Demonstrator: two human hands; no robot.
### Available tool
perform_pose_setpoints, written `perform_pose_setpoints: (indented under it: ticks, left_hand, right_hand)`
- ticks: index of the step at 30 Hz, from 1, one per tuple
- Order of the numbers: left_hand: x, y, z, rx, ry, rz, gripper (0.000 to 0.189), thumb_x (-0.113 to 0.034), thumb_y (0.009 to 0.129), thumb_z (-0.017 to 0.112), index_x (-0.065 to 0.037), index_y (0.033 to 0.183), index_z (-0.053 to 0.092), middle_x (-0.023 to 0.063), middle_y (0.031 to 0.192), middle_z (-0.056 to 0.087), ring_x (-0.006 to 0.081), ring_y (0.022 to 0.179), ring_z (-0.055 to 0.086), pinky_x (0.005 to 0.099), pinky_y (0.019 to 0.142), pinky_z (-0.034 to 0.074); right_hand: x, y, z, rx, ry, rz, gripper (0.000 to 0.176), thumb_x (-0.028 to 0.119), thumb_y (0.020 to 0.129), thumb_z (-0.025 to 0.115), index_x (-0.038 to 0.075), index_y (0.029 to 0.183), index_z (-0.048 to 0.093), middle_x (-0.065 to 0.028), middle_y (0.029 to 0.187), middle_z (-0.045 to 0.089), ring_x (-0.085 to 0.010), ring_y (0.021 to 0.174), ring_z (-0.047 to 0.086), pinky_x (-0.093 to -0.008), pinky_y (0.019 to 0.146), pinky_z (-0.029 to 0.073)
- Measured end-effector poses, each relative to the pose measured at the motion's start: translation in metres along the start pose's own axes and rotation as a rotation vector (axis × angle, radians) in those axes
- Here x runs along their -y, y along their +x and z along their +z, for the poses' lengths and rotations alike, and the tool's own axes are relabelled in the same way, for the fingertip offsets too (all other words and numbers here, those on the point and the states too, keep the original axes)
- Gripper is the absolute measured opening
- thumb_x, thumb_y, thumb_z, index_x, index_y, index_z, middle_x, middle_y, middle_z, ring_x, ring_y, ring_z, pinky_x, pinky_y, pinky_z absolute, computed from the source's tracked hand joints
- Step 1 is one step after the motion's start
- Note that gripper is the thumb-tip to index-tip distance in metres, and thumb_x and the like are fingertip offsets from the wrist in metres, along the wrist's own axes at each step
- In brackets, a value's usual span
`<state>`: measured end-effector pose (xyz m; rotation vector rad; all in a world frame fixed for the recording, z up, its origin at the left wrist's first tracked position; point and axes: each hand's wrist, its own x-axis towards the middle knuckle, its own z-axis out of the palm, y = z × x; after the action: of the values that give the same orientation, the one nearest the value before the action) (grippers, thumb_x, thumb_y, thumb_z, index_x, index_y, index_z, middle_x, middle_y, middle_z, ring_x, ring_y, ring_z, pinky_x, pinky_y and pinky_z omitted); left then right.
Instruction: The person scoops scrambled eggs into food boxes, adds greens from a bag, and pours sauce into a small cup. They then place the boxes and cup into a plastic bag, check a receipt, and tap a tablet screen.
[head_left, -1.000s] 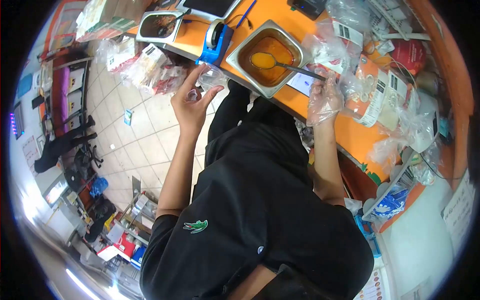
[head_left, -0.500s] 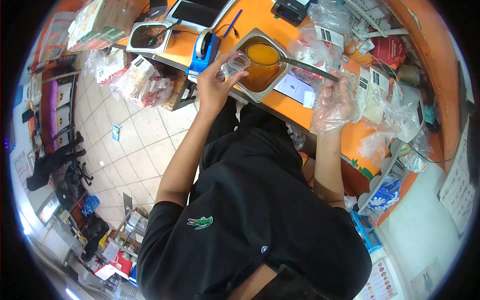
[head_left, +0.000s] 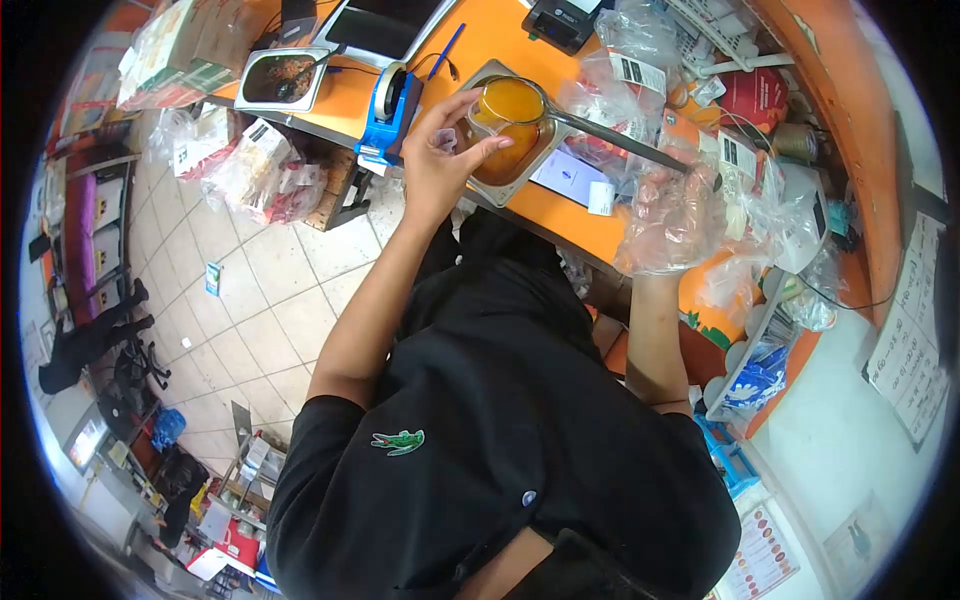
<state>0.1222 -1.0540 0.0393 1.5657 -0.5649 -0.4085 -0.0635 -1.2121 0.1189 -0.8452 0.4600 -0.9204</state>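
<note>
My left hand point(head_left: 445, 160) has its fingers around a small clear plastic cup point(head_left: 480, 125) over the near-left rim of a steel container point(head_left: 545, 160) of orange-brown liquid. In a clear plastic glove, my right hand point(head_left: 672, 215) grips the dark handle of a ladle point(head_left: 620, 140). The ladle's round bowl, full of orange liquid, is above the container at the cup's mouth. Whether liquid is running into the cup cannot be made out.
A blue tape dispenser point(head_left: 390, 115) stands left of the container, a phone point(head_left: 572, 178) right of it. Another steel container point(head_left: 283, 80) is at the back left. Plastic bags point(head_left: 640, 70) and a card terminal point(head_left: 565, 22) lie at the back right.
The ladle bowl has risen and moved left relative to the container, closer to the cup in my left hand. The whole view has shifted slightly.
</note>
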Motion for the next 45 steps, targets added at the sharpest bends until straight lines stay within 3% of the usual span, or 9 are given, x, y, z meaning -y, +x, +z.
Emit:
perform_pose_setpoints:
  ticks: [4,13,16,26,33,38,40,41,45]
  left_hand:
    - [0.003,0.002,0.003,-0.017,-0.048,0.021,0.060,-0.004,0.074,0.090,0.000,0.128,0.063,0.0098,0.132,0.069,-0.0020,0.064,0.044,0.0149,0.057,0.038]
    - [-0.004,0.003,0.004,-0.001,-0.101,-0.002,0.063,-0.001,0.076,0.089,0.003,0.132,0.060,0.0086,0.126,0.070,0.0009,0.072,0.048,0.0171,0.064,0.042]
    - [-0.001,0.002,0.004,0.003,-0.129,-0.035,0.058,-0.002,0.076,0.089,0.000,0.128,0.064,0.0104,0.132,0.069,0.0046,0.101,0.065,0.0175,0.063,0.043]
    - [-0.009,0.000,0.005,0.027,-0.160,-0.001,0.059,-0.001,0.076,0.088,0.002,0.129,0.063,0.0114,0.131,0.068,0.0196,0.125,0.063,0.0294,0.103,0.050]
    - [-0.004,-0.002,-0.001,0.013,-0.147,-0.030,0.059,-0.002,0.076,0.088,0.003,0.129,0.063,0.0119,0.131,0.068,0.0191,0.122,0.064,0.0309,0.105,0.049]
    - [0.000,-0.004,-0.009,-0.025,-0.118,-0.038,0.056,0.001,0.077,0.087,0.003,0.128,0.062,0.0102,0.130,0.068,0.0173,0.121,0.064,0.0278,0.099,0.052]
    - [0.009,-0.003,-0.015,-0.063,-0.194,-0.055,0.055,0.002,0.078,0.085,0.004,0.128,0.062,0.0096,0.129,0.068,0.0165,0.121,0.064,0.0260,0.096,0.053]
    - [0.018,-0.001,-0.021,-0.080,-0.201,-0.028,0.053,0.005,0.080,0.083,0.004,0.128,0.061,0.0100,0.128,0.069,0.0112,0.112,0.065,0.0199,0.081,0.053]
    - [0.019,-0.004,-0.042,-0.184,-0.161,-0.006,0.052,0.006,0.083,0.081,0.007,0.129,0.059,0.0130,0.126,0.070,0.0033,0.091,0.061,0.0160,0.066,0.043]
  right_hand:
    - [0.005,-0.002,0.003,0.015,-0.050,-0.021,0.041,0.031,0.101,0.065,-0.007,0.115,0.062,-0.0159,0.086,0.066,-0.0216,0.064,0.062,-0.0265,0.049,0.048]
    - [0.015,-0.011,0.020,0.000,-0.322,-0.189,0.043,0.039,0.104,0.058,-0.004,0.105,0.066,-0.0157,0.083,0.066,-0.0226,0.067,0.063,-0.0296,0.048,0.048]
    - [0.023,-0.020,0.029,0.062,-0.409,-0.234,0.045,0.041,0.105,0.057,-0.003,0.102,0.066,-0.0165,0.083,0.065,-0.0233,0.066,0.062,-0.0297,0.048,0.048]
    - [0.035,-0.027,0.033,0.229,-0.506,-0.335,0.046,0.039,0.106,0.055,-0.006,0.102,0.064,-0.0213,0.093,0.066,-0.0240,0.069,0.063,-0.0308,0.053,0.053]
    - [0.026,-0.014,0.028,0.203,-0.294,-0.262,0.043,0.034,0.107,0.053,-0.008,0.109,0.061,-0.0195,0.104,0.065,-0.0226,0.086,0.065,-0.0327,0.071,0.058]
    - [0.006,-0.003,0.003,0.137,0.057,0.021,0.036,0.028,0.106,0.057,-0.007,0.114,0.060,-0.0140,0.099,0.063,-0.0183,0.081,0.063,-0.0274,0.068,0.055]
    - [-0.011,-0.004,0.000,-0.080,0.106,0.009,0.034,0.026,0.104,0.060,-0.005,0.116,0.061,-0.0152,0.102,0.064,-0.0177,0.074,0.061,-0.0236,0.058,0.050]
    - [-0.018,-0.002,-0.003,-0.151,0.105,-0.002,0.033,0.026,0.104,0.060,-0.005,0.116,0.061,-0.0157,0.103,0.065,-0.0175,0.073,0.061,-0.0236,0.056,0.049]
    - [-0.053,-0.002,-0.013,-0.254,-0.123,0.011,0.039,0.034,0.103,0.062,-0.004,0.110,0.062,-0.0135,0.089,0.068,-0.0174,0.064,0.062,-0.0264,0.053,0.049]
